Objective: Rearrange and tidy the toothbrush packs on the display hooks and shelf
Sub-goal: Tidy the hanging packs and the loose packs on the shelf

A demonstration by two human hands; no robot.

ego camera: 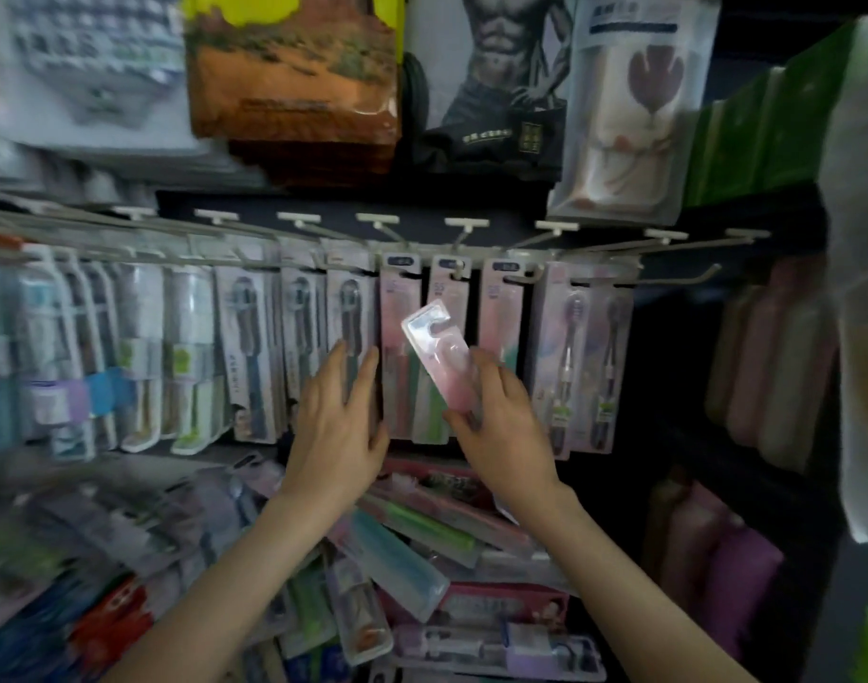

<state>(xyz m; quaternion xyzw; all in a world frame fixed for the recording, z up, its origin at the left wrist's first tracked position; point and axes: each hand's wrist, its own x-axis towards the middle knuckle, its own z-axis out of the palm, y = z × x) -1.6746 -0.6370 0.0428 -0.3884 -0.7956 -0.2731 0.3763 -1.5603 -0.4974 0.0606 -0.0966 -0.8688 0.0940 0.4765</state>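
Far left, dark-brush packs (pixel 249 347) hang in rows on the hooks. My left hand (pixel 340 426) lies flat, fingers straight, pressing on the hanging packs where the dark ones meet the pink row (pixel 402 347); it holds nothing. Just right of it the loose pink pack (pixel 439 359) sits tilted in front of that row, slot end up & left. My right hand (pixel 501 426) pinches its lower end. Best approach imo: steady the row w/ the left, square the pack upright, line the slot w/ a hook (pixel 457 271), slide it on. The shelf pile (pixel 412 549) below is still messy.
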